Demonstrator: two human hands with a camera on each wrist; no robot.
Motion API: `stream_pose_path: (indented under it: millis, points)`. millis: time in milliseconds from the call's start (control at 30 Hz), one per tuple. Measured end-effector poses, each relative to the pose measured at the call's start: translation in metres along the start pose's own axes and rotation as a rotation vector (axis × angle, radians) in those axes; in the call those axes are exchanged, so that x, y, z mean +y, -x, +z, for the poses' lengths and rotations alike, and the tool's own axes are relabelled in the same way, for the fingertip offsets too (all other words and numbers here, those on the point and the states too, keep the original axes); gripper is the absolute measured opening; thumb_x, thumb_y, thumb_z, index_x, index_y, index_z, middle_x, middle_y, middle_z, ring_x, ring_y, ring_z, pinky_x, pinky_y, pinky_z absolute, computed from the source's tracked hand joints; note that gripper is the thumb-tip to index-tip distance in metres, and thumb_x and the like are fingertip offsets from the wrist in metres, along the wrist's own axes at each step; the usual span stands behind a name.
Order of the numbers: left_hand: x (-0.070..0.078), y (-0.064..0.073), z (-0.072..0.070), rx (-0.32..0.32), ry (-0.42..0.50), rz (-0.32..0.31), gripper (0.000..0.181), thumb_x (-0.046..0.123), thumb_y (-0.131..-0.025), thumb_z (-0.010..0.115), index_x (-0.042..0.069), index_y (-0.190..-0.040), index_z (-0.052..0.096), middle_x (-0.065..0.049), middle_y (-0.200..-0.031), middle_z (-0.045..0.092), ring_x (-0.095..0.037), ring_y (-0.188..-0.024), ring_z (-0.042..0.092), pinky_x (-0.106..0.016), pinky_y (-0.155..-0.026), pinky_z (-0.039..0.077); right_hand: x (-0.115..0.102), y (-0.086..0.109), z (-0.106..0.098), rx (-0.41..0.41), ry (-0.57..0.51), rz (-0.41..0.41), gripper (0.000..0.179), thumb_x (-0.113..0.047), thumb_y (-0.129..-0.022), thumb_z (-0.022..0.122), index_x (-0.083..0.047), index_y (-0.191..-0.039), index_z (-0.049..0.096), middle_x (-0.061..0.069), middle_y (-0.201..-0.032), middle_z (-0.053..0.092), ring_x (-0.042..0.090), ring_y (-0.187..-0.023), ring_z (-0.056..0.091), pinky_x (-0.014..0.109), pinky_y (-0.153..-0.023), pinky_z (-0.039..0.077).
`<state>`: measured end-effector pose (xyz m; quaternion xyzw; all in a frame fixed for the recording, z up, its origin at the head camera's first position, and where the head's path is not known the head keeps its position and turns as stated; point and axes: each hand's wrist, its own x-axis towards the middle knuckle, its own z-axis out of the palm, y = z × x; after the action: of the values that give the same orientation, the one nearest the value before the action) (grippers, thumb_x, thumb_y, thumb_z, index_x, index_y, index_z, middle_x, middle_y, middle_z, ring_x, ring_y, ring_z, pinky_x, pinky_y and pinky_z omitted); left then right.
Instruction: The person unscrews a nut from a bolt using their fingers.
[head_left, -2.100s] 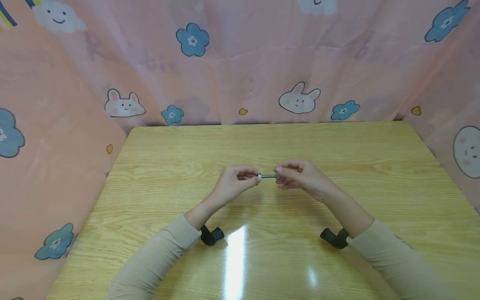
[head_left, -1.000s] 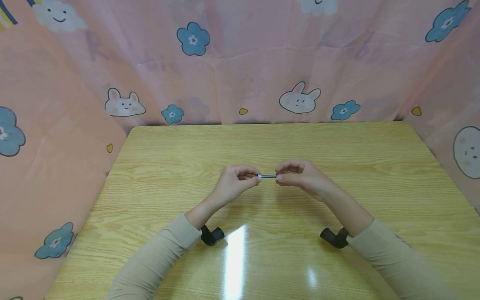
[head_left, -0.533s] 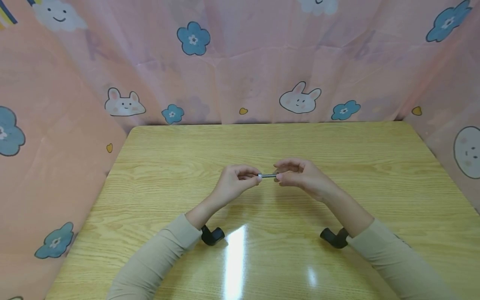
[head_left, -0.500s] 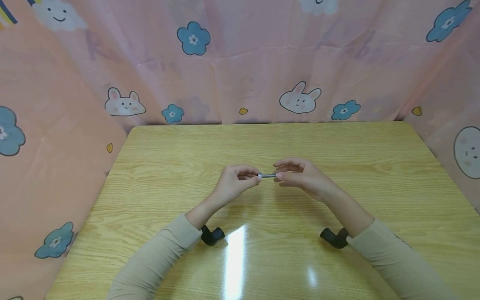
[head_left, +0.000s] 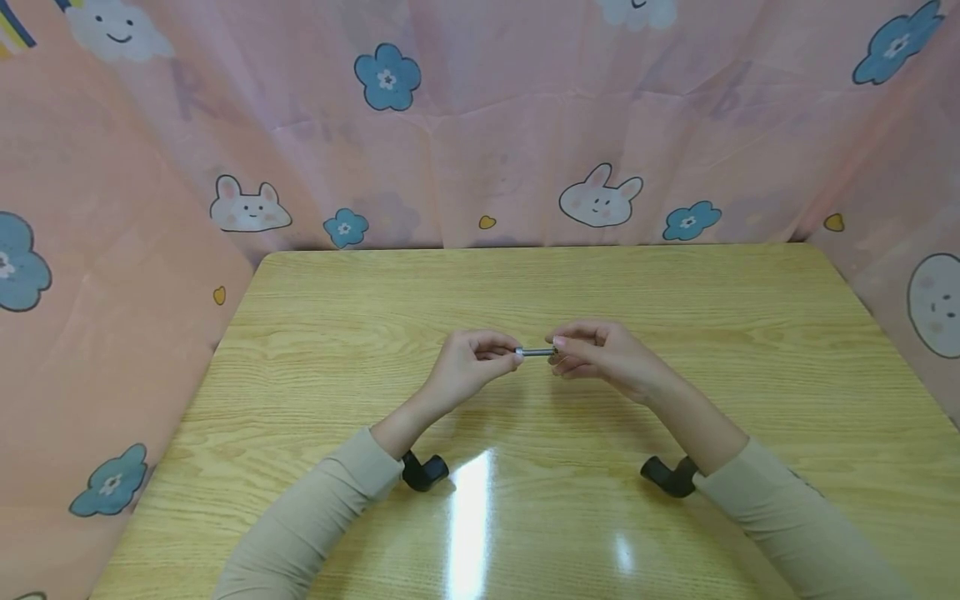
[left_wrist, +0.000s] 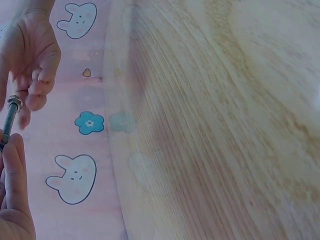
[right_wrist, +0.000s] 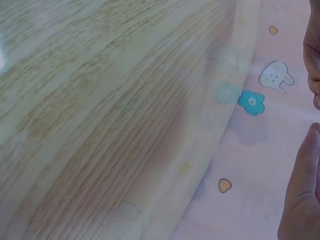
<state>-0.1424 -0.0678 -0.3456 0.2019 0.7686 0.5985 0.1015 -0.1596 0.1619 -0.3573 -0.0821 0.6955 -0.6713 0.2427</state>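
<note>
A silver metal bolt [head_left: 535, 352] is held level above the table between both hands. My left hand [head_left: 468, 367] pinches its left end between thumb and fingers. At the right end sits a nut [left_wrist: 15, 103], seen more plainly in the left wrist view on the threaded shank. Around this nut are the curled thumb and fingers of my right hand [head_left: 600, 354]; the exact contact is partly hidden. In the right wrist view only the edges of my right hand [right_wrist: 302, 200] and left hand [right_wrist: 312, 60] show, and the bolt cannot be made out.
A light wood-grain table [head_left: 360, 300] lies beneath the hands, with a bright reflection near its front. Pink cloth [head_left: 480, 142] printed with flowers and rabbits hangs behind and at the sides. Black wrist-worn pieces [head_left: 424, 472] stick out below both sleeves.
My left hand and the bolt have stayed in place. The right thumb and fingers have shifted back and forth at the nut; the thumb is now higher than half a second ago.
</note>
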Motion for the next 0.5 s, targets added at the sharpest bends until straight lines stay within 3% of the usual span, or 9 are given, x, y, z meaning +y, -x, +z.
stream_pose_path:
  millis: [100,200,367,500]
  points:
    - [0.0,-0.0001,0.0003,-0.003,0.005,0.002,0.016,0.002,-0.087,0.063,-0.009,-0.099,0.066,-0.019,-0.09,0.068,-0.029,-0.082,0.066,-0.026,-0.072,0.054,-0.0001,-0.0009,0.0012,0.011,-0.003,0.017,0.029,-0.014,-0.094,0.057,0.011,-0.11,0.056,0.006,-0.081,0.067,0.015,-0.073,0.065,0.03,-0.073,0.056]
    - [0.0003,-0.0003,0.0003,-0.004,0.012,-0.004,0.016,0.002,-0.087,0.063,-0.009,-0.099,0.066,-0.019,-0.091,0.068,-0.034,-0.084,0.065,-0.026,-0.073,0.054,-0.0002,-0.0005,0.0009,0.016,-0.02,0.007,0.018,-0.009,-0.091,0.06,0.005,-0.103,0.061,0.005,-0.082,0.068,0.014,-0.076,0.066,0.03,-0.074,0.055]
    - [0.0007,-0.0002,-0.0002,-0.001,0.012,-0.016,0.016,0.003,-0.087,0.063,-0.008,-0.099,0.066,-0.018,-0.091,0.068,-0.035,-0.084,0.065,-0.025,-0.072,0.054,-0.0017,0.0008,0.0007,0.007,-0.047,0.008,0.021,-0.007,-0.089,0.062,-0.001,-0.109,0.06,0.006,-0.09,0.068,0.017,-0.084,0.066,0.034,-0.081,0.054]
    - [0.0011,0.0002,-0.0005,-0.005,0.019,-0.012,0.017,0.002,-0.087,0.063,-0.009,-0.099,0.066,-0.02,-0.091,0.068,-0.038,-0.086,0.064,-0.025,-0.073,0.054,-0.002,0.0004,0.0014,0.003,-0.083,0.037,0.021,-0.012,-0.093,0.058,0.002,-0.107,0.061,0.006,-0.082,0.068,0.015,-0.075,0.067,0.029,-0.073,0.056]
